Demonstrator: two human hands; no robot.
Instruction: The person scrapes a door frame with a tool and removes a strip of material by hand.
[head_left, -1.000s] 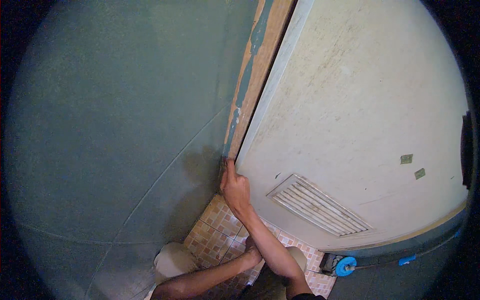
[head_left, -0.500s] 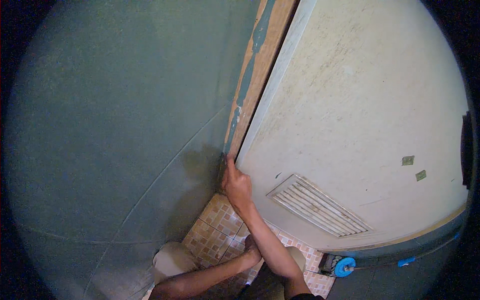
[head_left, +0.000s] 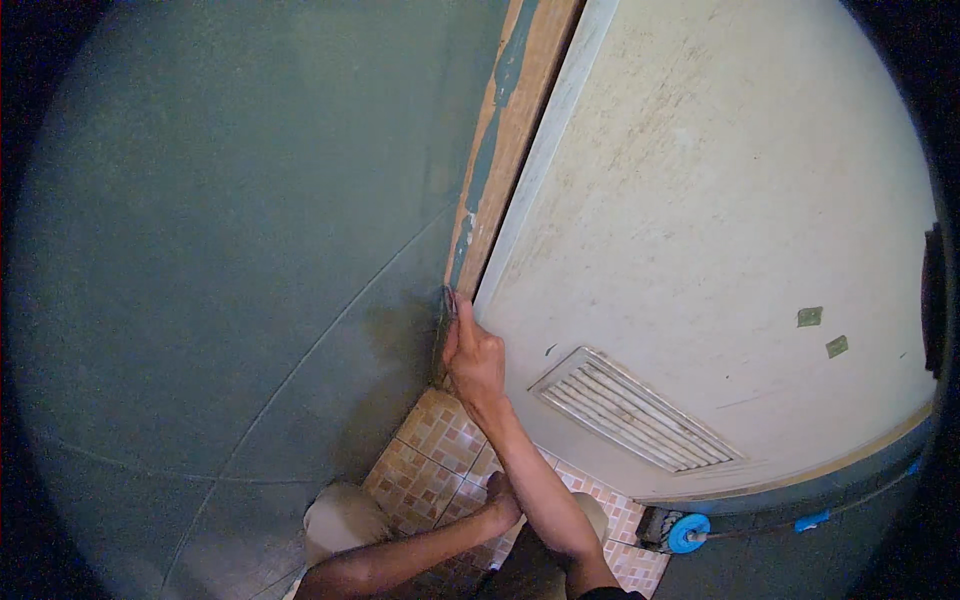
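My right hand (head_left: pixel 476 358) is closed, its index finger pointing up along the wooden door frame (head_left: pixel 487 220). A small thin flat piece (head_left: pixel 450 298), dark at its edge, shows at the fingertips against the frame's edge; its exact kind is not clear. Uneven grey-green paint (head_left: pixel 485 165) runs down the frame in a strip, with bare wood on both sides. Lower down, my left hand (head_left: pixel 502 498) rests by my right forearm, which partly covers it, so its fingers are hard to make out.
To the left stands a grey-green wall (head_left: pixel 250 220) with a thin raised line across it. At right is a scuffed white door (head_left: pixel 690 230) with a louvred vent (head_left: pixel 640 410). Below are patterned floor tiles (head_left: pixel 430 440) and a blue round fitting (head_left: pixel 689 533) near a pipe.
My right hand has shifted slightly up along the frame, and the thin piece at its fingertips shows more plainly. The whole view has moved a little. My left hand stays low beside the right forearm.
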